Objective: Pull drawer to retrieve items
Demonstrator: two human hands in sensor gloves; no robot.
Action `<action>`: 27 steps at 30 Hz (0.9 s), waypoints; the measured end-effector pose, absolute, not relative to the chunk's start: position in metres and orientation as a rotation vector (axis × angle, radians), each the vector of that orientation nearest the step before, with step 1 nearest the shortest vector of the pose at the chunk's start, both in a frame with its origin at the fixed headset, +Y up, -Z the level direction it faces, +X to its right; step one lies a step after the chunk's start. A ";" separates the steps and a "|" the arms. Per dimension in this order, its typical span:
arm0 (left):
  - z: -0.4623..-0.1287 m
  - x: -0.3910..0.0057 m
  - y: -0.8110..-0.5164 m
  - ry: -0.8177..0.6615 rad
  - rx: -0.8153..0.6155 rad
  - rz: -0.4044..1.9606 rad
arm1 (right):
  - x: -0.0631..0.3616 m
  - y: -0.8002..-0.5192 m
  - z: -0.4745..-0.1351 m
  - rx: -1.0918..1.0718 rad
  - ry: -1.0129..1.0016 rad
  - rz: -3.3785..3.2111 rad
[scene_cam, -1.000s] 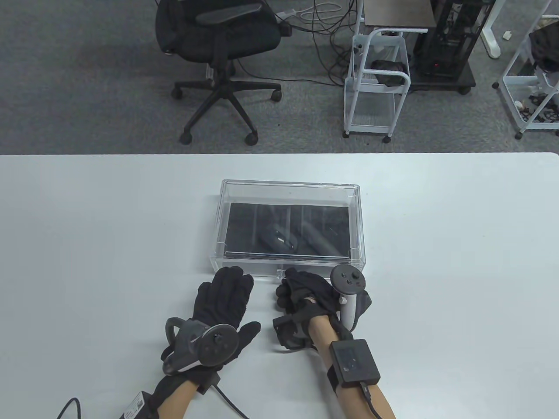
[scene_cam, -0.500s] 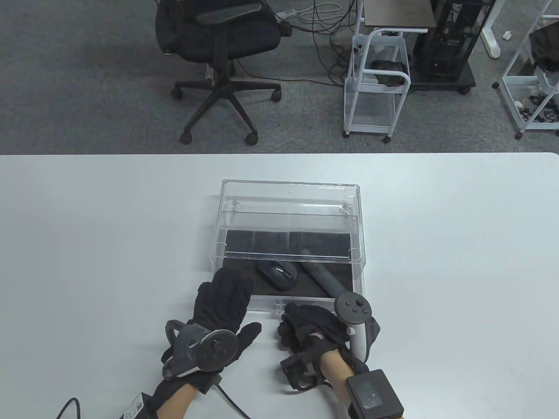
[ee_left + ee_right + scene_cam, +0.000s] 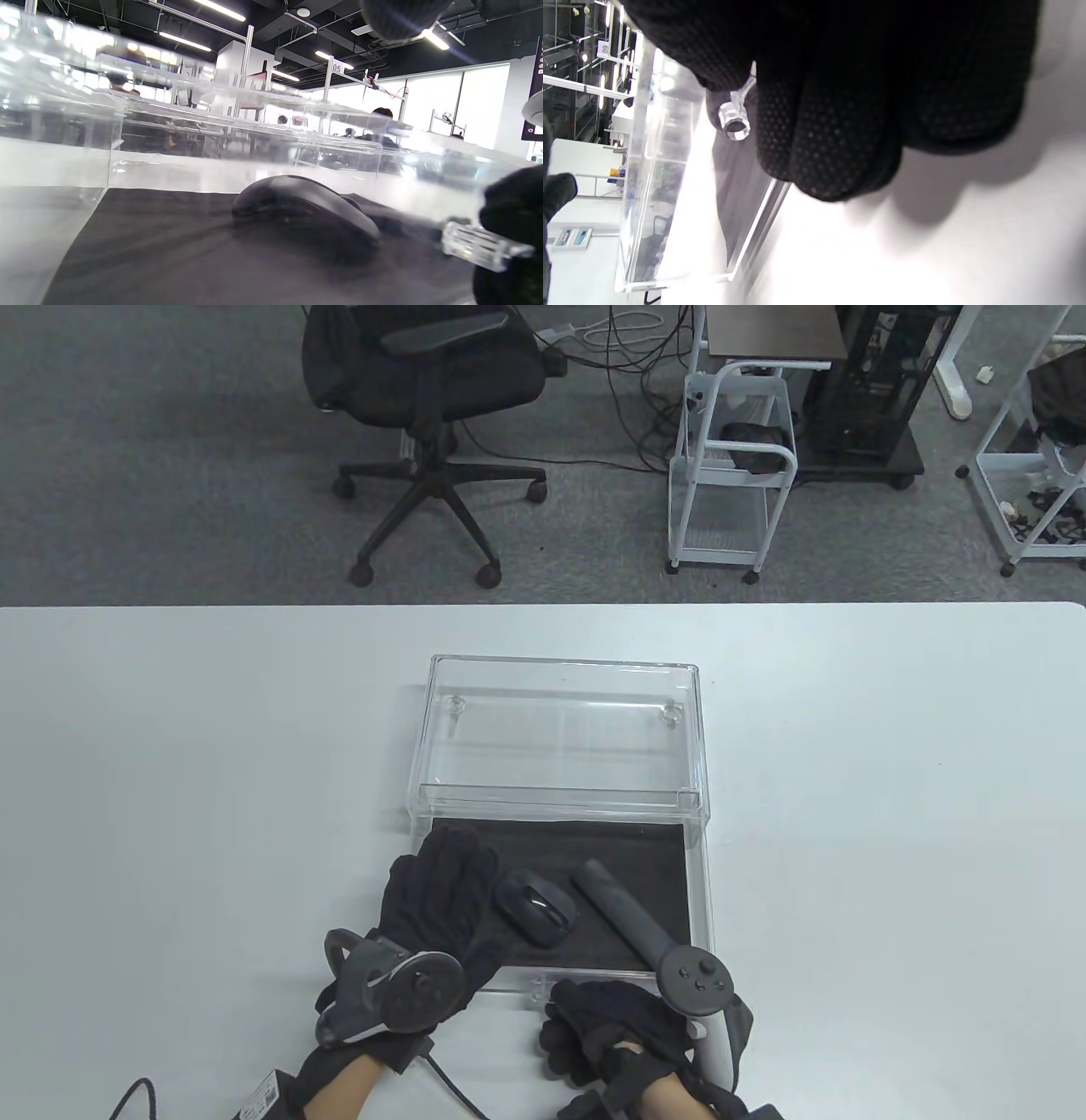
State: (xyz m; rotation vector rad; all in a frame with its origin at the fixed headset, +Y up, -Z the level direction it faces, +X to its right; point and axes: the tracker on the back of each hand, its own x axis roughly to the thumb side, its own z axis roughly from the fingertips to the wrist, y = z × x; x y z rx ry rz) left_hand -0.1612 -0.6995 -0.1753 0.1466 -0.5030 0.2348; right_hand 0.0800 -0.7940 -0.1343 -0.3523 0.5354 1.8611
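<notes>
The drawer [image 3: 594, 891] stood pulled out of its clear case [image 3: 564, 729], holding a mouse [image 3: 536, 906]. The right hand [image 3: 615, 1027] gripped its handle [image 3: 734, 120]; the left hand [image 3: 437, 895] lay flat over its left edge.

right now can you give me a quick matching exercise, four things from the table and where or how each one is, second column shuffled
Things:
1. computer mouse
2. dark cylinder
3. clear case
4. right hand

States:
A. at the drawer's clear front handle
B. on the black liner, left of the other item
C. nothing inside, drawer pulled out of it
D. lying diagonally on the liner's right side

Pairs: 1-B, 2-D, 3-C, 4-A
</notes>
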 end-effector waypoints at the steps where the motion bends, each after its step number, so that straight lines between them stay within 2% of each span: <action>1: -0.175 -0.161 -0.700 -0.502 0.146 0.236 | 0.080 -0.795 -0.133 -0.353 0.542 1.865; 9: -0.175 -0.162 -0.700 -0.498 0.143 0.243 | 0.079 -0.794 -0.132 -0.322 0.589 1.930; 11: -0.175 -0.162 -0.700 -0.498 0.142 0.243 | 0.076 -0.787 -0.134 -0.230 0.602 2.049; 12: -0.176 -0.162 -0.699 -0.498 0.141 0.243 | 0.073 -0.782 -0.135 -0.130 0.691 2.114; 14: -0.176 -0.162 -0.699 -0.496 0.140 0.245 | 0.069 -0.765 -0.134 -0.060 0.550 2.181; 17: -0.176 -0.163 -0.699 -0.494 0.138 0.248 | 0.063 -0.732 -0.140 0.146 0.502 2.255; 22: -0.177 -0.164 -0.699 -0.493 0.136 0.252 | 0.061 -0.675 -0.160 0.258 0.094 2.564; 25: -0.177 -0.164 -0.699 -0.495 0.128 0.249 | 0.061 -0.668 -0.184 0.321 -0.053 2.913; 27: -0.177 -0.164 -0.699 -0.495 0.123 0.247 | 0.062 -0.678 -0.200 0.309 0.031 3.039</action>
